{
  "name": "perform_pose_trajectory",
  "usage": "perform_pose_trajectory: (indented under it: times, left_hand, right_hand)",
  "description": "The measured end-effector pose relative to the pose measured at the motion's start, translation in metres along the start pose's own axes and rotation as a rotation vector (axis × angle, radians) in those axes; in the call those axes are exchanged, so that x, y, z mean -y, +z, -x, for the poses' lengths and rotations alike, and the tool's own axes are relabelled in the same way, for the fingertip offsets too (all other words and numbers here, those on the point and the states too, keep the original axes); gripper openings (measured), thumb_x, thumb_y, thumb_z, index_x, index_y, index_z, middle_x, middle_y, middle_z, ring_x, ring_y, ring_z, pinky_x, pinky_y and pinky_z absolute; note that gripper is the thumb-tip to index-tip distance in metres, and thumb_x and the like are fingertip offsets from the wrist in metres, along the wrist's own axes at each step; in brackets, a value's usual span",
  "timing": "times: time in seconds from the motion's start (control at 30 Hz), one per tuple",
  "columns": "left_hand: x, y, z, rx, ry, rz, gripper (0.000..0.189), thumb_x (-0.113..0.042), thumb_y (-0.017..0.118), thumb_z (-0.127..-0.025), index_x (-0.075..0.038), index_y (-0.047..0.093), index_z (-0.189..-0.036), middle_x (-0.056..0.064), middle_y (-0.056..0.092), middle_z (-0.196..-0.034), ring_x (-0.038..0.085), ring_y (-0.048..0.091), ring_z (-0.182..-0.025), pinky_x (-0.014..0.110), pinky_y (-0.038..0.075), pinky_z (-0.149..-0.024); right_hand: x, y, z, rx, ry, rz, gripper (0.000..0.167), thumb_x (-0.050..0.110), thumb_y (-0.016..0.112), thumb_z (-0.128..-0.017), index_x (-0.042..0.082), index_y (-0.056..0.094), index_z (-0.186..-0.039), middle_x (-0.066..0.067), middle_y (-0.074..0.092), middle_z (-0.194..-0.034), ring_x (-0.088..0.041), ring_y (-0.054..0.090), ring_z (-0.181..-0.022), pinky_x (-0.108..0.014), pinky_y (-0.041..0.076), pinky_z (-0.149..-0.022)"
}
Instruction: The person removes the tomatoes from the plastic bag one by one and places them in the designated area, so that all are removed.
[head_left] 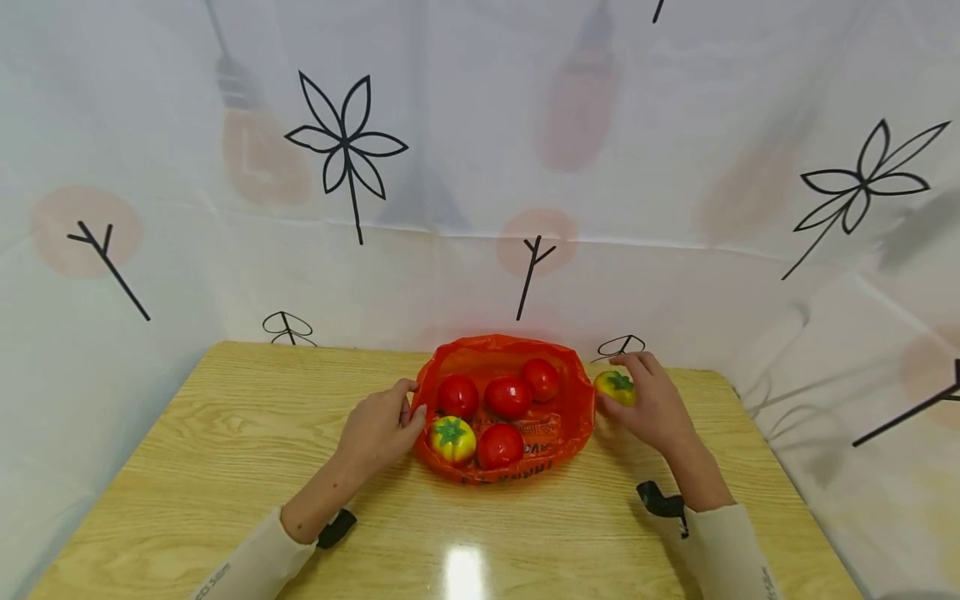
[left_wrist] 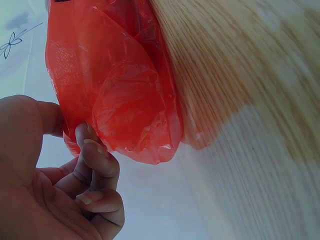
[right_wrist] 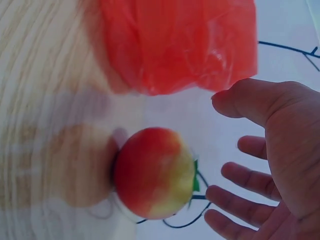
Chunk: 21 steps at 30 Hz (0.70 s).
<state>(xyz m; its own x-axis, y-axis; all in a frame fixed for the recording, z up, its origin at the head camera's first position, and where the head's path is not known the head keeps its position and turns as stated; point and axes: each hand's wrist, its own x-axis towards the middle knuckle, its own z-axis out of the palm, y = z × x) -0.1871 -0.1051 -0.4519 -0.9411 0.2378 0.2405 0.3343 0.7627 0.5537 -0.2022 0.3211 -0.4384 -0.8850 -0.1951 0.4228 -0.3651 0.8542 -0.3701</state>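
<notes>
A red plastic bag [head_left: 576,417] lies with its mouth open upward. My left hand [head_left: 378,429] pinches its left rim between thumb and fingers. Inside are several red tomatoes [head_left: 508,397] and one yellow tomato with a green star-shaped top [head_left: 452,440]. Another tomato [right_wrist: 155,172], half red and half yellow with a green top, sits on the table just right of the bag. Over that loose tomato, my right hand [head_left: 654,404] is spread with its fingers apart. In the right wrist view a gap shows between fingers and tomato, and the thumb tip is near the bag's edge.
The wooden table [head_left: 247,450] bears the bag and the loose tomato. Behind it hangs a white cloth [head_left: 450,275] with black plant drawings, close to the table's back edge. Dark straps [head_left: 660,500] show at both wrists.
</notes>
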Motion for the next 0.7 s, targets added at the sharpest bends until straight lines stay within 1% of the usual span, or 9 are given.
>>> perform_pose_trajectory:
  times: [0.23,0.5,0.7]
  left_hand:
    - [0.000,0.000,0.000,-0.003,0.004,-0.004,0.036,-0.023,0.072,-0.097,-0.005,0.066,-0.127,-0.010,0.050,-0.063,0.009,0.044,-0.051,0.025,0.038,-0.050]
    - [0.001,0.001,0.000,-0.005,0.009,-0.008,0.035,-0.023,0.071,-0.097,-0.005,0.066,-0.127,-0.010,0.050,-0.063,0.009,0.044,-0.051,0.024,0.038,-0.050]
    - [0.001,0.000,0.001,-0.008,0.012,-0.005,0.034,-0.022,0.071,-0.097,-0.005,0.066,-0.127,-0.010,0.050,-0.063,0.009,0.044,-0.051,0.024,0.038,-0.049]
  right_hand:
    - [0.012,-0.005,-0.002,-0.030,-0.027,0.012,0.053,0.009,0.084,-0.085,0.003,0.062,-0.132,-0.020,0.058,-0.129,-0.042,0.058,-0.116,-0.065,0.054,-0.096]
    - [0.023,-0.010,-0.003,-0.039,-0.041,0.011,0.053,0.009,0.085,-0.084,0.004,0.062,-0.131,-0.017,0.059,-0.130,-0.039,0.059,-0.116,-0.063,0.056,-0.095]
    - [0.030,-0.011,-0.003,-0.057,-0.080,0.006,0.051,0.008,0.084,-0.085,0.002,0.063,-0.130,-0.018,0.060,-0.129,-0.040,0.060,-0.115,-0.063,0.056,-0.094]
